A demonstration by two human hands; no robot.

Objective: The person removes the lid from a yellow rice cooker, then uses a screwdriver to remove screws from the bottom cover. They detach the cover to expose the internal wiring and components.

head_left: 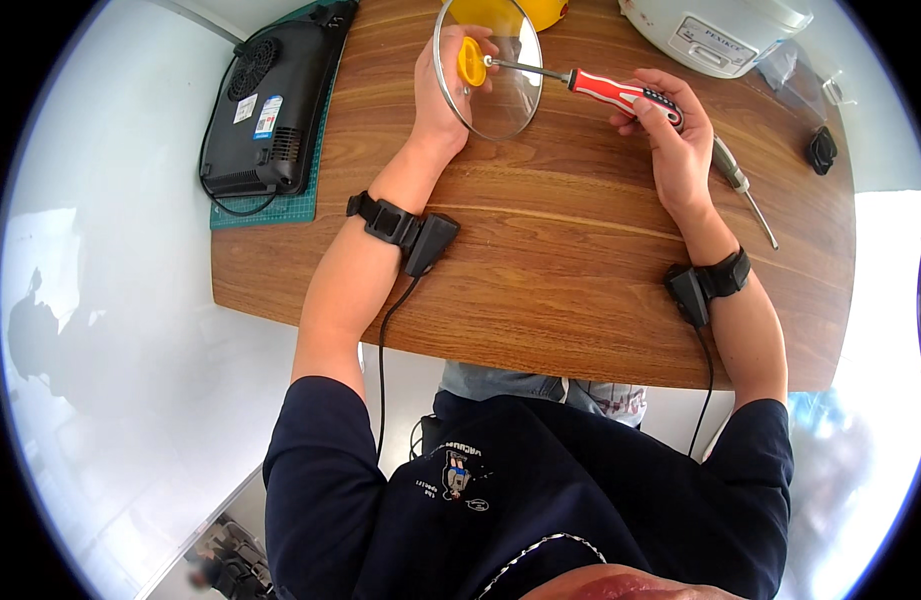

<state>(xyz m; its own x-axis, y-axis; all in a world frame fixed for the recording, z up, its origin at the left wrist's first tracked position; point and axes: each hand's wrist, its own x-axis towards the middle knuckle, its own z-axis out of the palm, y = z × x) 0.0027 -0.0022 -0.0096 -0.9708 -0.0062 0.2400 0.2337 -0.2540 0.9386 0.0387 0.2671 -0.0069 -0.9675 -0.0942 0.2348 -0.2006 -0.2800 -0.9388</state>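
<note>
A round glass pot lid [512, 98] with a metal rim stands on edge over the table, tilted. My left hand [436, 104] is behind it, fingers closed around the yellow knob [471, 62] at its middle. My right hand [677, 140] grips the red, white and black handle of a screwdriver [612, 92]. The shaft points left, and its tip meets the small fitting at the lid's centre, opposite the knob. A second screwdriver [731, 168] with a grey-green handle lies on the table beside my right wrist.
On the left, a black appliance [280, 130] lies underside up on a green cutting mat [298, 208]. A white rice cooker [720, 40] stands at the far right, near a yellow object [546, 12]. A small black part [821, 150] and clear plastic [780, 66] lie by the wooden table's [540, 290] right edge.
</note>
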